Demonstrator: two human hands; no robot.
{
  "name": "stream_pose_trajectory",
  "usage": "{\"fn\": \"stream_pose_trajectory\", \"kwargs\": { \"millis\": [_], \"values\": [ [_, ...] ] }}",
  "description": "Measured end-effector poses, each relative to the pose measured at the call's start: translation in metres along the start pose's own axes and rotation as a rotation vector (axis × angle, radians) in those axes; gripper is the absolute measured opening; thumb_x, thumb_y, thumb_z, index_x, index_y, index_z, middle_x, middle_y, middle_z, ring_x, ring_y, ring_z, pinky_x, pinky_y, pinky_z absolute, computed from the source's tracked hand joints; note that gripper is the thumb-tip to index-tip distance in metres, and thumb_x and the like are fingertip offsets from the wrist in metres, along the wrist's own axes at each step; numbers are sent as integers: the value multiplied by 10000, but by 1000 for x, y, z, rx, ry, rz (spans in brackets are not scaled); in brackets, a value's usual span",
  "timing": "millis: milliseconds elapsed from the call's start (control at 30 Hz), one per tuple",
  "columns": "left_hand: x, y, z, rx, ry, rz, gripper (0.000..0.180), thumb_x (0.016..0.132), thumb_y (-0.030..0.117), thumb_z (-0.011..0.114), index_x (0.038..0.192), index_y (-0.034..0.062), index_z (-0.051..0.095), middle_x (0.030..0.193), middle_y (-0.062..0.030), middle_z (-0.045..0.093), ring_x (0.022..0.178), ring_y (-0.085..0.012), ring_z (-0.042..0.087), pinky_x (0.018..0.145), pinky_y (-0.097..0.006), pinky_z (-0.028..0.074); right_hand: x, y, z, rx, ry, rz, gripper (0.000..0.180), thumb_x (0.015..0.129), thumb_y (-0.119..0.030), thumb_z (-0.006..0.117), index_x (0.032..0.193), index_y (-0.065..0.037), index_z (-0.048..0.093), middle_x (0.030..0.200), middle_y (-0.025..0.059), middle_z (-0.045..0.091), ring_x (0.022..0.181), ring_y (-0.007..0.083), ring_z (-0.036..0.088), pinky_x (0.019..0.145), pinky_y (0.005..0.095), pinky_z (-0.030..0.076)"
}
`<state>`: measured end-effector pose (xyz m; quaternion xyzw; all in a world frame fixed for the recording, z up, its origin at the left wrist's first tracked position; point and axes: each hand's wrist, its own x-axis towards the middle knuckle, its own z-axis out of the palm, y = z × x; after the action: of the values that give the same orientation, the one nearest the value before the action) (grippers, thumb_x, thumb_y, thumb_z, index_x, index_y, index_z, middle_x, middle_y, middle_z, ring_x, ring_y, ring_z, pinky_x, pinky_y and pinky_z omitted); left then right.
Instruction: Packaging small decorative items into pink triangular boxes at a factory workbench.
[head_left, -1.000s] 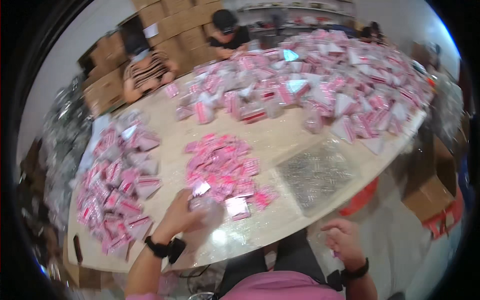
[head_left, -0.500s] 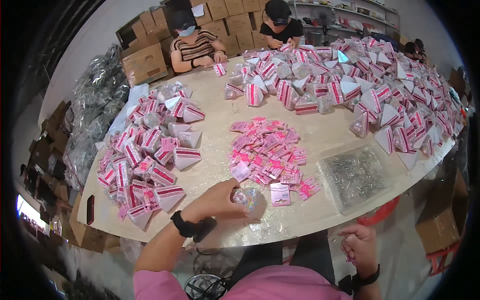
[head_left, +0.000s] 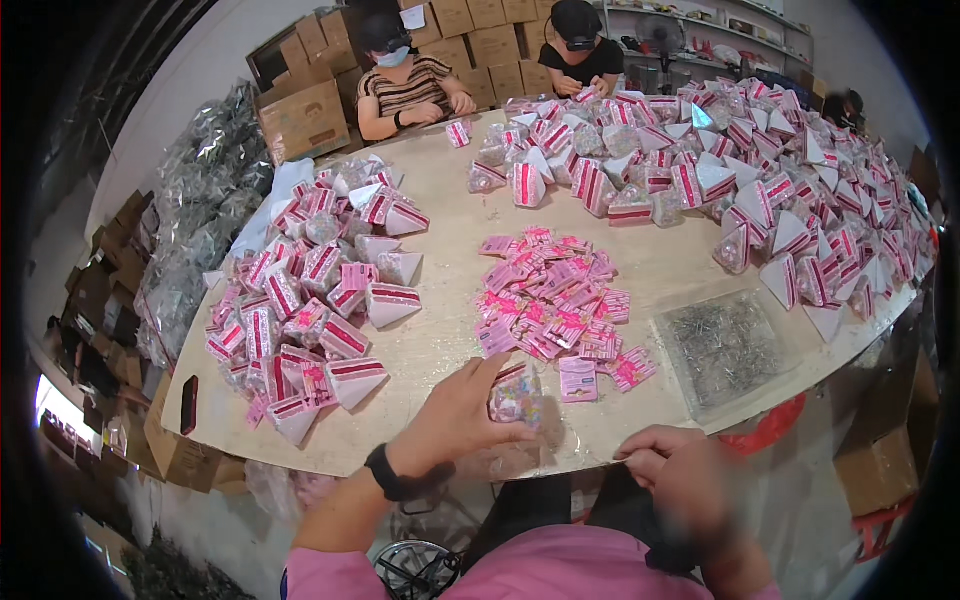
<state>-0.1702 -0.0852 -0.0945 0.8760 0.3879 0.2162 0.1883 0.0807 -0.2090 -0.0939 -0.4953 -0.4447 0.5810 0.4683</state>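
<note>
My left hand (head_left: 460, 410) is closed around a small clear bag (head_left: 515, 395) filled with pastel-coloured bits, at the near middle of the table. Its thumb and fingers grip the bag from the left. My right hand (head_left: 665, 465) is at the table's front edge, with its fingers drawn together in a pinch. Whatever lies between those fingertips is too small to make out, and the back of the hand is blurred. Just beyond the bag lies a heap of pink printed cards (head_left: 550, 290). One loose card (head_left: 578, 380) rests at the heap's near side.
A shallow clear tray (head_left: 725, 350) of small metal pins stands at the right. Cake-slice-shaped packs are heaped at the left (head_left: 300, 300) and far right (head_left: 770, 200). A dark phone (head_left: 189, 405) lies near the left edge. Two people (head_left: 410, 85) (head_left: 580, 55) work across the table.
My right hand has risen leftward from beside my lap to the table's front edge. My left hand keeps its grip on the bag, which is turned slightly. The whole view has shifted a little.
</note>
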Motion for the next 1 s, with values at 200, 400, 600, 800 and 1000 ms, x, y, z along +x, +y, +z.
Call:
{"fn": "stream_pose_trajectory", "kwargs": {
  "millis": [200, 400, 600, 800, 1000],
  "values": [
    [-24, 10, 12, -841, -11, -261, 725, 809, 421, 632, 1318, -26, 371, 1163, -158, 560, 1028, -237, 571, 840, -342, 468, 18, -14, 28, 85, -116, -94, 115, 847, -40, 589, 918, 30, 645, 674, 0, 571, 577, 43, 500, 518, 189, 396],
    [-33, 24, 35, -1503, 155, -314, 578, 906, 375, 515, 1310, -11, 368, 1121, -102, 564, 938, -151, 580, 746, -279, 484, 27, -15, 36, 3, -108, -137, 107, 855, -57, 593, 912, 21, 640, 681, -10, 567, 588, 40, 501, 526, 187, 400],
    [-34, 29, 48, -1226, 310, -296, 672, 768, 379, 715, 1212, -15, 399, 1053, -102, 556, 852, -129, 570, 626, -240, 488, 29, -14, 40, -192, -26, -271, 108, 841, -60, 597, 898, 25, 632, 683, 18, 589, 611, 64, 525, 543, 218, 423],
    [-37, 28, 55, -1263, 412, -283, 657, 750, 251, 754, 1206, -10, 360, 1044, -109, 549, 873, -146, 572, 646, -255, 498, 31, -15, 49, -381, 72, -454, 66, 784, -34, 616, 818, 16, 643, 639, 31, 585, 567, 70, 527, 510, 223, 412],
    [-37, 33, 54, -1274, 432, -275, 645, 760, 190, 743, 1210, -7, 326, 1061, -119, 536, 947, -174, 574, 729, -282, 507, 30, -24, 53, -382, 71, -429, 69, 761, -31, 617, 803, 16, 642, 636, 54, 594, 565, 86, 540, 511, 232, 417]
  ]
}}
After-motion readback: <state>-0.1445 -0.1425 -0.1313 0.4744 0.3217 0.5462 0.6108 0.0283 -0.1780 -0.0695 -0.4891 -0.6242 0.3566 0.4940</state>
